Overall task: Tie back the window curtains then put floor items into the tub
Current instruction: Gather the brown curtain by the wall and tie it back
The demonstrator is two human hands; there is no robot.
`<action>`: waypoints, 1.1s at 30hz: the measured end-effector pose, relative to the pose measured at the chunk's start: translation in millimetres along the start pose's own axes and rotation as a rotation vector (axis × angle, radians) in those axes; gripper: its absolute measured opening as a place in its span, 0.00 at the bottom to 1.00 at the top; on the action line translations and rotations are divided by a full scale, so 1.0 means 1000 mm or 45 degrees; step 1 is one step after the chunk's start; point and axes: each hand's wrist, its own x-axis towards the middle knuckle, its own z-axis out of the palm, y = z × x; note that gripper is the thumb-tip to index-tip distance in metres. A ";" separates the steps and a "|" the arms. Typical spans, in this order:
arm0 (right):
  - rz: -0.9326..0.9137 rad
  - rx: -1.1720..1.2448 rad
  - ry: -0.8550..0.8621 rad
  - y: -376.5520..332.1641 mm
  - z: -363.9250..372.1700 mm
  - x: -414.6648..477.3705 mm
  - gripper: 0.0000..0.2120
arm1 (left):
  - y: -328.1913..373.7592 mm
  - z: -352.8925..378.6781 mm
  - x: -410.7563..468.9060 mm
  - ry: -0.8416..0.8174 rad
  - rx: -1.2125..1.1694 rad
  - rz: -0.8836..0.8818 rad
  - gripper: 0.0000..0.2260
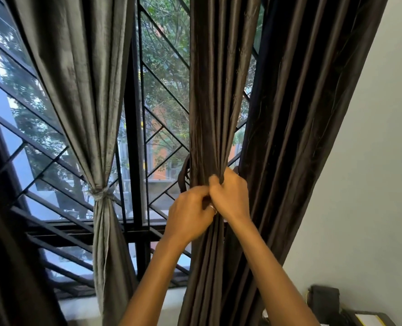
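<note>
Both forearms: rise from the bottom edge, elbows cut off.
Left hand (190, 214): fingers curled, pinching the front of the gathered cloth. Its fingertips are hidden against the right hand, so I cannot tell whether it also holds the strap.
Right hand (230, 196): touching the left, slightly above it, fingers wrapped round the same bunch.
Dark brown curtain (215, 102): folds gathered narrow at the hands, hanging loose below.
Dark strap (183, 175): a loop showing just left of the hands and above them, its far end hidden behind the folds.
Black object (322, 300): low right of the hands, against the wall (383, 161), shape unclear.
Grey curtain (89, 90): well left of the hands, cinched by a knotted tie (100, 192).
Window grille (134, 137): behind both curtains, with blurred trees beyond.
</note>
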 end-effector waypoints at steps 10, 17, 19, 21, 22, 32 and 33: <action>0.106 0.646 -0.285 0.008 -0.017 -0.001 0.08 | -0.006 -0.036 0.023 0.111 -0.323 -0.255 0.26; 0.124 1.190 -0.662 0.007 -0.018 -0.005 0.16 | 0.013 -0.040 0.029 -0.100 -0.829 -0.251 0.23; 0.136 1.225 -0.701 0.007 -0.019 -0.005 0.17 | 0.017 -0.038 0.029 -0.077 -0.892 -0.238 0.17; 0.164 1.222 -0.721 0.008 -0.021 -0.006 0.18 | 0.017 -0.036 0.030 -0.061 -0.943 -0.256 0.14; 0.174 1.223 -0.727 0.009 -0.022 -0.006 0.18 | 0.016 -0.036 0.030 -0.051 -0.969 -0.271 0.13; 0.155 0.712 -0.313 0.009 -0.022 -0.010 0.13 | 0.019 -0.037 0.030 0.006 -0.934 -0.315 0.06; 0.095 0.476 -0.176 0.010 -0.022 -0.010 0.16 | 0.019 -0.037 0.029 0.011 -0.924 -0.314 0.06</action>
